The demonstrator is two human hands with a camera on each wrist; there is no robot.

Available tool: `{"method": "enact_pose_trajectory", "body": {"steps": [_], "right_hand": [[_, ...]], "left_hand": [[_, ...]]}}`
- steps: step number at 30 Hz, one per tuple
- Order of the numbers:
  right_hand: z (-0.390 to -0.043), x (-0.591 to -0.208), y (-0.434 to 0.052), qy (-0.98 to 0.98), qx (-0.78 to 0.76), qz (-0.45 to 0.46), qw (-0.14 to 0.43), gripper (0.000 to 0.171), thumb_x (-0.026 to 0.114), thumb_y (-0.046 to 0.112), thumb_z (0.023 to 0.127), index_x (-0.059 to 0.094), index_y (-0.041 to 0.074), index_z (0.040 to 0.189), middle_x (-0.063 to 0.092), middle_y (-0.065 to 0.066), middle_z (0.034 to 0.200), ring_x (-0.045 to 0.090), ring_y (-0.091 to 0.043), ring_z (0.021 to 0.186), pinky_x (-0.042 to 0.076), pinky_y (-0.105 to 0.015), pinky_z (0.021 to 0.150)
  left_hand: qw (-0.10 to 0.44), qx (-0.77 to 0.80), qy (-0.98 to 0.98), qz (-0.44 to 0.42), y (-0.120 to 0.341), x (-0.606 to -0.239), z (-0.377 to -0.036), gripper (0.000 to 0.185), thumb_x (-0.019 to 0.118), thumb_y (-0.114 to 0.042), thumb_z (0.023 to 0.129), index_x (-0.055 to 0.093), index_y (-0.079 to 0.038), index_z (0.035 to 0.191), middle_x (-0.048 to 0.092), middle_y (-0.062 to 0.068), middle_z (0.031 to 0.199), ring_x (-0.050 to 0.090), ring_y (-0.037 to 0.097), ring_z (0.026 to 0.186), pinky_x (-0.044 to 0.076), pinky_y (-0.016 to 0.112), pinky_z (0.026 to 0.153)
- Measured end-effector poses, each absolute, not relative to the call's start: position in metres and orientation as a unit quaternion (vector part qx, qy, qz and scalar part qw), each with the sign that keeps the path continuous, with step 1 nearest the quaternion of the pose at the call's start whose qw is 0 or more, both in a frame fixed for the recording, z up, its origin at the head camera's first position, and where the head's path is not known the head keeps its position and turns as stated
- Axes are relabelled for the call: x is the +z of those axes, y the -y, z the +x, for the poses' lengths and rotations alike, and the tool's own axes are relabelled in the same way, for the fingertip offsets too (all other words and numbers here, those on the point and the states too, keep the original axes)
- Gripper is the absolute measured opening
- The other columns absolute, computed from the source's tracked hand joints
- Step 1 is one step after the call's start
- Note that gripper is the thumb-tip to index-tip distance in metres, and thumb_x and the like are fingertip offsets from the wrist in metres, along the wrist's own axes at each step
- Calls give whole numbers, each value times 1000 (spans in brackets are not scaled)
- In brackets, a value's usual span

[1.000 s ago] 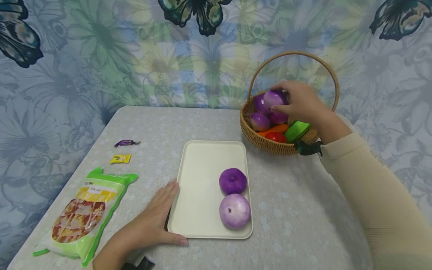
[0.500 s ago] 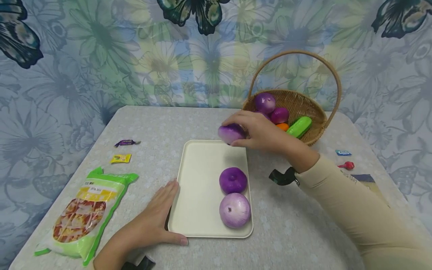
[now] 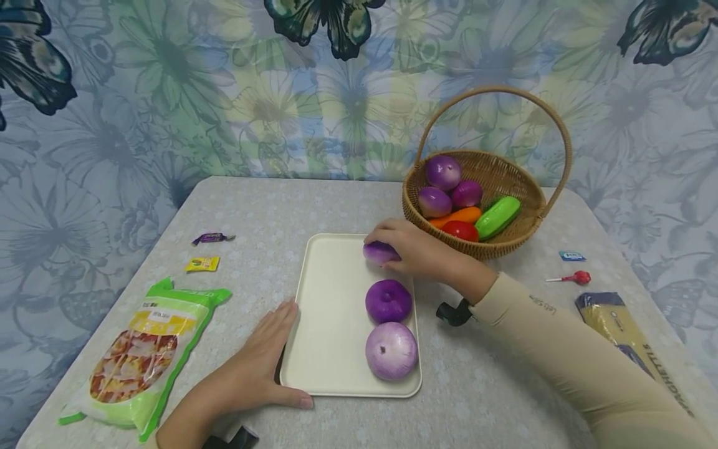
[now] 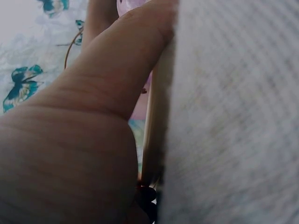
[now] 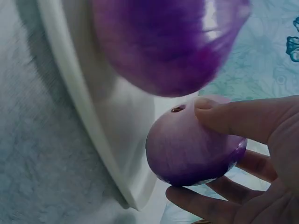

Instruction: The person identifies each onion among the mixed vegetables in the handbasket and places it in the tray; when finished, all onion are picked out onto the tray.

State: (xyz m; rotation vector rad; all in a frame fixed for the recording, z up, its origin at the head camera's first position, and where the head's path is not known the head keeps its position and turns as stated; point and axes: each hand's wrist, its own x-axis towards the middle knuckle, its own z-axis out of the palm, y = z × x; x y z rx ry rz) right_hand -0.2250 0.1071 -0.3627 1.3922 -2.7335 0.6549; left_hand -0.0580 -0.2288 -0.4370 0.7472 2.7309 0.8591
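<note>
My right hand (image 3: pixel 412 249) grips a purple onion (image 3: pixel 379 252) at the far right corner of the cream tray (image 3: pixel 325 312). In the right wrist view, the thumb and fingers (image 5: pixel 201 201) curl round this onion (image 5: pixel 187 144), and a larger purple onion looms in front. On the tray's right side, a dark purple onion (image 3: pixel 388 301) sits directly behind a paler one (image 3: pixel 391 351). My left hand (image 3: pixel 255 362) rests with spread fingers against the tray's left edge and near corner. Its wrist view is mostly filled by the thumb side and the tablecloth.
A wicker basket (image 3: pixel 527 231) at the back right holds several vegetables: onions, a carrot (image 3: pixel 460 217), a tomato (image 3: pixel 461 231) and a green vegetable (image 3: pixel 498 217). A green food bag (image 3: pixel 140 362) and candies (image 3: pixel 202 264) lie left; a lollipop (image 3: pixel 581 277) and spaghetti pack (image 3: pixel 622 330) lie right.
My right hand has lifted an onion out of the basket and carried it left and toward me to the tray's far right corner. The left hand has stayed at the tray edge.
</note>
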Motion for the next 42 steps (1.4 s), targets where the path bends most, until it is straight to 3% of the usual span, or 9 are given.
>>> {"method": "enact_pose_trajectory", "body": {"steps": [7,16,23,31,36,42], "right_hand": [[-220,-364,-106,874,210,439,-3,47,88,7,86,70,6,130,65,-13,127,60,-29,119,51,-41,105],[-216,-345,-111,882,225,414,-31,56,88,27,90,67,12,140,62,-6,138,55,-26,131,46,-44,112],[-223,-308,-124,874,315,371,3,47,86,22,92,70,9,135,66,-7,132,65,-25,108,61,-42,87],[-258,-266,-158,900,365,240,4,45,80,28,97,68,8,136,67,-9,132,63,-30,122,53,-50,102],[-288,-255,-184,915,356,188,-25,59,76,35,99,57,6,147,55,-16,149,55,-37,135,46,-54,111],[-310,-247,-209,943,296,147,-39,85,76,52,95,42,12,161,36,-20,163,36,-46,146,34,-62,117]], "left_hand": [[86,292,-918,253,229,-437,-56,150,82,-80,67,9,7,165,8,24,172,6,39,158,-4,37,127],[81,293,-919,253,230,-440,-54,149,83,-79,68,10,7,165,9,25,172,7,41,158,-5,34,126],[78,292,-919,254,229,-440,-53,150,82,-80,68,9,7,165,9,25,172,7,41,158,-4,36,127],[80,294,-918,254,231,-441,-53,148,82,-79,69,11,7,165,10,25,172,7,40,158,-6,31,126],[78,295,-917,257,231,-442,-54,147,82,-79,69,12,7,165,9,23,172,7,40,158,-6,32,126],[81,298,-915,258,231,-442,-55,147,82,-79,69,11,6,166,7,22,173,5,40,158,-6,32,126]]}}
